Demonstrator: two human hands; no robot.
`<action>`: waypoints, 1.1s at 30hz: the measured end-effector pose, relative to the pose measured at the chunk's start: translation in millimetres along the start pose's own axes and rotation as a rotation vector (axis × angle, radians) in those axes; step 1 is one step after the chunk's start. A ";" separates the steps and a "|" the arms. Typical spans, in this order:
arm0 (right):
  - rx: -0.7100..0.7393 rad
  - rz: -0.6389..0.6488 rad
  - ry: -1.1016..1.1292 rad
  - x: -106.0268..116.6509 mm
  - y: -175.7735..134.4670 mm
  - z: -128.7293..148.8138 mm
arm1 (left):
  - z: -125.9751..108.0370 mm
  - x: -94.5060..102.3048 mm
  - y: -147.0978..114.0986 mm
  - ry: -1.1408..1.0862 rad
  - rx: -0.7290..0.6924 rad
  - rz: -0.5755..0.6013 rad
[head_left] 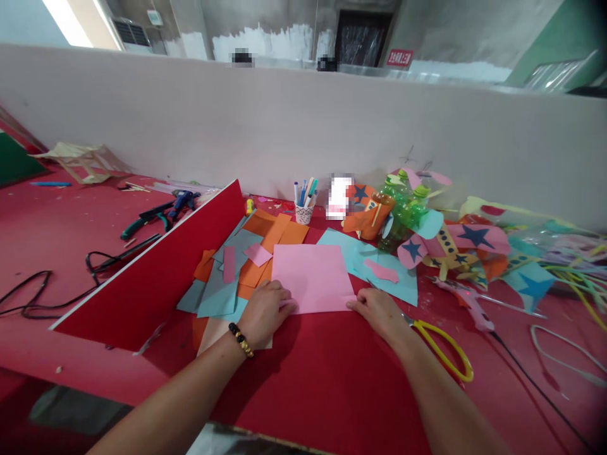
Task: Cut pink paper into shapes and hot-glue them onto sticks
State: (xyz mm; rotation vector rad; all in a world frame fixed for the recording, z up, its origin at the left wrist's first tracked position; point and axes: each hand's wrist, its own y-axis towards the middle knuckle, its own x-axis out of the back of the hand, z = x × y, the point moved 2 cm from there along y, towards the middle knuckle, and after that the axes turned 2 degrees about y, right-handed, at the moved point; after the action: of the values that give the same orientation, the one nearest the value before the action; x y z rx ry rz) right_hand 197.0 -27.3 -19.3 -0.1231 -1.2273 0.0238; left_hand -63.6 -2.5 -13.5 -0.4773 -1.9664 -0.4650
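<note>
A sheet of pink paper lies flat on the red tabletop in front of me. My left hand, with a beaded bracelet at the wrist, has its fingers curled over the sheet's near left corner, thumb along the edge. At the near right corner, my right hand pinches the paper between thumb and fingers. Orange and light-blue paper pieces lie under and beside my left hand. Yellow-handled scissors rest by my right forearm, their blades mostly hidden. A blue sheet is partly covered by the pink paper.
A slanting red board stands at the left, with pliers and a blue glue gun beyond it. A pen cup stands at the back. Paper-covered bottle crafts and a pink glue gun with its cord occupy the right.
</note>
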 end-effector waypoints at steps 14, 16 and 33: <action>-0.002 0.015 -0.003 2.4 -1.7 0.3 | 0.7 -0.4 0.3 0.006 0.008 0.018; -0.012 0.029 -0.014 2.6 -2.6 0.0 | 0.3 -0.5 0.5 -0.004 0.001 0.022; -0.004 0.017 0.005 0.4 -3.7 -2.1 | 1.3 -0.9 0.4 0.005 -0.022 0.004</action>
State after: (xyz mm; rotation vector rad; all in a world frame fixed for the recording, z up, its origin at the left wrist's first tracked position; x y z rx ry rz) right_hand 199.0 -31.1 -19.2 -0.1369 -1.2218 0.0364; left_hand -64.1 -1.6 -14.8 -0.4932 -1.9568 -0.4859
